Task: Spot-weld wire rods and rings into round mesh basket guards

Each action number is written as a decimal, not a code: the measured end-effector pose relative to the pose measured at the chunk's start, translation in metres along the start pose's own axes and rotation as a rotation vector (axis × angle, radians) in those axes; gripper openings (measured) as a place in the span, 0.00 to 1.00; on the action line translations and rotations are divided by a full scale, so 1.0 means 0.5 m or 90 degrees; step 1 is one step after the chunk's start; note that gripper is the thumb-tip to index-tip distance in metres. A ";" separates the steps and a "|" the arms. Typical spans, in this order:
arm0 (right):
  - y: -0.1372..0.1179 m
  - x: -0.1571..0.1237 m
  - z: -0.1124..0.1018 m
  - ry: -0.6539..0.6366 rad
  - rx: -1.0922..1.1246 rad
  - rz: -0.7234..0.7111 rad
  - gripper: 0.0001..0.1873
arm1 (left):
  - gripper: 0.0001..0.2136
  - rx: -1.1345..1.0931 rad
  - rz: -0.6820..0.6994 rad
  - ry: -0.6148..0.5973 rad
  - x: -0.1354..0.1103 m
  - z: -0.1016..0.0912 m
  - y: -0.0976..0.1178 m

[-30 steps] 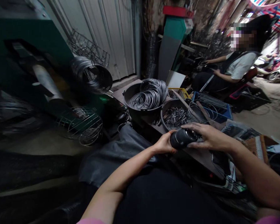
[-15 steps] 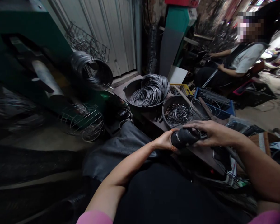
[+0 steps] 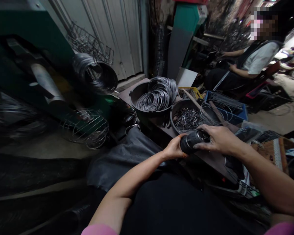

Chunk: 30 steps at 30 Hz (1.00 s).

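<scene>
Partly curled, both grips (image 3: 174, 148) (image 3: 220, 138), on black cylinder (image 3: 190, 141)

Short pink sleeves (image 3: 99, 229) — a plain black garment (image 3: 171, 205) in front — and a creased, grey, leathery lap cover (image 3: 122, 160).

Both forearms (image 3: 139, 178) reach forward and converge — the left hand (image 3: 174, 147) curled in a grip, the right hand (image 3: 218, 138) facing it, thumb and fingers bent.

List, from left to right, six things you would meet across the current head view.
Metal tube, wire coil, dark basin of wire rings, left hand, black cylinder, right hand.
</scene>
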State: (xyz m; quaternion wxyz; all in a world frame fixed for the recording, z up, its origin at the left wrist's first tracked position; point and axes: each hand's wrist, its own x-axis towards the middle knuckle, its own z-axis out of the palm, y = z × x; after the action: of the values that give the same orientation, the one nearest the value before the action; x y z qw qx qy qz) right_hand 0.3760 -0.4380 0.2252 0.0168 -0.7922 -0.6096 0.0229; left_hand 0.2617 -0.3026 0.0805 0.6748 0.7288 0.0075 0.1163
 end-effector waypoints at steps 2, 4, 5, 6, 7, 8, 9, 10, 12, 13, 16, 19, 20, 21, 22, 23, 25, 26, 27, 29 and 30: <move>-0.008 0.002 0.007 0.004 -0.029 0.043 0.29 | 0.40 0.004 0.006 0.021 -0.003 0.006 -0.005; -0.017 0.005 0.014 0.004 -0.068 0.121 0.30 | 0.40 0.021 0.008 0.056 -0.004 0.013 -0.011; -0.022 0.005 0.016 0.000 -0.084 0.164 0.30 | 0.40 0.031 0.004 0.075 -0.004 0.016 -0.013; -0.025 0.006 0.018 -0.008 -0.093 0.199 0.31 | 0.40 0.039 -0.001 0.091 -0.004 0.018 -0.016; -0.027 0.006 0.019 -0.019 -0.089 0.219 0.31 | 0.40 0.042 -0.007 0.106 -0.003 0.019 -0.018; -0.028 0.005 0.018 -0.032 -0.072 0.218 0.32 | 0.40 0.040 -0.011 0.118 -0.002 0.019 -0.021; -0.027 0.005 0.017 -0.042 -0.043 0.202 0.32 | 0.41 0.032 -0.012 0.124 -0.001 0.018 -0.023; -0.025 0.004 0.014 -0.049 -0.008 0.174 0.33 | 0.41 0.018 -0.010 0.126 0.001 0.016 -0.025; -0.020 0.003 0.008 -0.052 0.055 0.117 0.32 | 0.41 -0.007 0.000 0.122 0.003 0.011 -0.029; -0.018 0.004 0.005 -0.052 0.074 0.098 0.31 | 0.41 -0.014 0.005 0.119 0.004 0.009 -0.030; -0.017 0.010 0.002 -0.059 0.064 0.098 0.28 | 0.41 -0.006 0.005 0.117 0.002 0.007 -0.032; -0.018 0.017 0.011 -0.067 -0.028 0.175 0.30 | 0.41 0.015 -0.010 0.130 0.000 0.009 -0.032; -0.018 0.017 0.014 -0.072 -0.055 0.203 0.31 | 0.41 0.021 -0.015 0.132 -0.001 0.010 -0.032; -0.016 0.017 0.015 -0.075 -0.067 0.216 0.32 | 0.41 0.025 -0.019 0.132 -0.001 0.010 -0.031; -0.013 0.015 0.016 -0.073 -0.061 0.210 0.33 | 0.41 0.027 -0.020 0.131 -0.001 0.010 -0.031; -0.009 0.012 0.015 -0.065 -0.038 0.184 0.34 | 0.41 0.029 -0.019 0.131 -0.001 0.009 -0.030; 0.000 0.005 0.010 -0.041 0.030 0.095 0.36 | 0.41 0.029 -0.012 0.131 0.000 0.006 -0.029; 0.004 0.002 0.007 -0.031 0.062 0.051 0.36 | 0.41 0.028 -0.007 0.131 0.001 0.005 -0.028; 0.006 0.001 0.005 -0.027 0.086 0.017 0.35 | 0.41 0.027 -0.002 0.129 0.001 0.003 -0.029; 0.007 0.002 0.005 -0.033 0.097 0.002 0.32 | 0.41 0.028 0.003 0.124 0.000 0.001 -0.031; 0.005 0.004 0.007 -0.037 0.082 0.021 0.31 | 0.41 0.031 0.002 0.123 -0.001 0.001 -0.033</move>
State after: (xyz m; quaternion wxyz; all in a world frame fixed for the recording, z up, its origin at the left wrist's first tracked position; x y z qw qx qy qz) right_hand 0.3789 -0.4367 0.2217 0.0497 -0.7984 -0.5939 0.0854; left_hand 0.2638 -0.3017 0.0644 0.6529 0.7303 0.0739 0.1871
